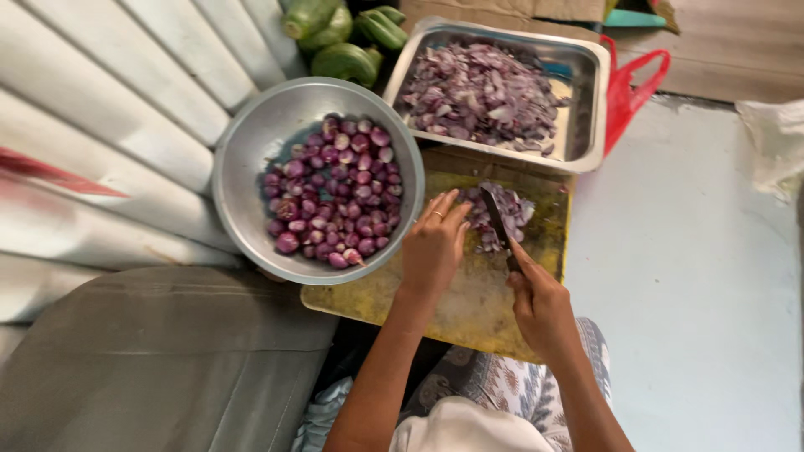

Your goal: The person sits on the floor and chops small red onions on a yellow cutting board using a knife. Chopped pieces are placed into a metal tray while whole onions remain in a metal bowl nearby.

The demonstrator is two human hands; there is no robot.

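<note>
On the near part of the cutting board [469,314], the right hand [543,308] has its grip closed around a knife [500,228], and the left hand [433,247] lies flat with fingers spread, steadying the onion pile [502,211]. Chopping looks underway; a safe next cut needs tucked fingertips. Left of the board sits a bowl [251,159] of peeled shallots [333,192]; beyond it, a tray [586,100] of chopped onion [481,92].

The round metal bowl [251,151] has a dull, brushed sheen; the rectangular steel tray [586,100] shines brighter. The yellowed wooden cutting board [469,310] looks matt, scuffed and stained. The peeled purple shallots [335,192] are smooth and glossy, the red plastic bag [628,88] slick.
</note>
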